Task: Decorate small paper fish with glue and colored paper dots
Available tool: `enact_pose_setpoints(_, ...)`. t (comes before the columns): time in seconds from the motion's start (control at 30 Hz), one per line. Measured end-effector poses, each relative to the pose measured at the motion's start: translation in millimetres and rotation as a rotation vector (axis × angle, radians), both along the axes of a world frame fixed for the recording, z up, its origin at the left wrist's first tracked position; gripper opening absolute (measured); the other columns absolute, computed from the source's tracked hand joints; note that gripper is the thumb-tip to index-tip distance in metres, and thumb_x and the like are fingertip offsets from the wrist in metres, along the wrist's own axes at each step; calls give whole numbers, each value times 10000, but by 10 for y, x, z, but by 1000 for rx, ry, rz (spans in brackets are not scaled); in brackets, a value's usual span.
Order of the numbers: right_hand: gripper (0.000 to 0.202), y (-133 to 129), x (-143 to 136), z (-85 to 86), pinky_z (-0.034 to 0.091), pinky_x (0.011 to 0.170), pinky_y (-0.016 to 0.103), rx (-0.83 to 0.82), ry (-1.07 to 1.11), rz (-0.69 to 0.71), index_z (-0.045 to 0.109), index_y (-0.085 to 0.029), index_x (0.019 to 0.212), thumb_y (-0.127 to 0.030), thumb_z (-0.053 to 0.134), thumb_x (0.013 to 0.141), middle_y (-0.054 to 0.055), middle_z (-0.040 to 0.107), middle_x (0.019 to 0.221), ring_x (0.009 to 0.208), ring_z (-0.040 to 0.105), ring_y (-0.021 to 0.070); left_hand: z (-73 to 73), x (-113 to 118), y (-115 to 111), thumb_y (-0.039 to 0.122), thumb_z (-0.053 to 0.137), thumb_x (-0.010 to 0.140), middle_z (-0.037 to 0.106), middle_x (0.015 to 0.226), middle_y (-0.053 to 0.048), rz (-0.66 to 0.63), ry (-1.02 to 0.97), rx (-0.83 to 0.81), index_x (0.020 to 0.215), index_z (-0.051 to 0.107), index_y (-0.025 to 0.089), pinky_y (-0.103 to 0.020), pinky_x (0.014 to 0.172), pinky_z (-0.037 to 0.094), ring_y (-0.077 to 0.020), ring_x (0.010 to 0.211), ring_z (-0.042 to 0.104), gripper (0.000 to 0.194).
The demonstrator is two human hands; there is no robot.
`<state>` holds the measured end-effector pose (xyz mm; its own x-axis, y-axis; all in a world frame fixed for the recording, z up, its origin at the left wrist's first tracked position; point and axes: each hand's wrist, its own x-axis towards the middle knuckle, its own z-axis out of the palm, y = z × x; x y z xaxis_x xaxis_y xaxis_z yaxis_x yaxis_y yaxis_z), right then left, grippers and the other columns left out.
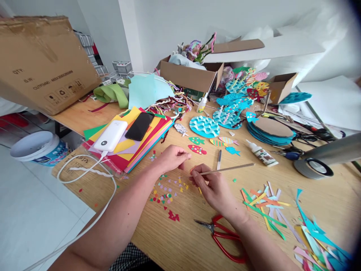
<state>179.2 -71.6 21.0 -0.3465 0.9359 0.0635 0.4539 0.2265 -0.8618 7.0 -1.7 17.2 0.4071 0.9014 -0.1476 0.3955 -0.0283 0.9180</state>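
My right hand (pixel 210 186) is closed round a thin wooden stick (pixel 237 167) that points to the right. A bit of orange paper shows at its fingertips, mostly hidden. My left hand (pixel 175 158) is beside it with thumb and fingers pinched; whatever they hold, if anything, is too small to make out. Just beyond lie decorated paper fish: a red one (pixel 197 149), a green one (pixel 196 140), a striped one (pixel 218 143) and a blue one (pixel 232 151). A pen-like tool (pixel 219 159) lies behind the stick. Small paper cut-outs (pixel 166 197) are scattered below my hands.
Red-handled scissors (pixel 225 235) lie under my right forearm. Paper strips (pixel 265 203) and a glue bottle (pixel 262 153) are to the right. Coloured sheets (pixel 141 156) carry a phone (pixel 140 126) and a white power bank (pixel 111 135). A blue wavy disc (pixel 204 127) lies behind.
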Motion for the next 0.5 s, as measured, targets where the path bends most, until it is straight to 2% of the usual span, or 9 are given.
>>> enact_pose_setpoints(0.17, 273, -23, -48, 12, 478, 632, 264, 96, -49, 52, 602, -193, 818, -334, 422, 967, 45, 631, 801, 678, 579, 146, -60, 17, 7, 397, 521, 883, 652, 590, 3, -7, 25, 26, 672, 577, 175, -226, 546, 412, -144, 575, 618, 312)
enact_pose_setpoints(0.4, 278, -14, -13, 4, 463, 561, 245, 31, 10, 23, 616, -184, 866, -359, 426, 968, 51, 643, 815, 701, 590, 156, -95, 19, 17, 415, 514, 880, 689, 631, -15, -13, 95, 68, 682, 584, 184, -237, 545, 408, -170, 607, 641, 312)
enact_pose_setpoints(0.5, 261, -10, -14, -13, 463, 582, 250, 48, -7, 21, 604, -188, 843, -335, 428, 969, 51, 645, 838, 707, 592, 153, -94, 18, 22, 410, 507, 881, 688, 626, -17, -9, 107, 82, 673, 573, 187, -237, 542, 404, -174, 616, 648, 313)
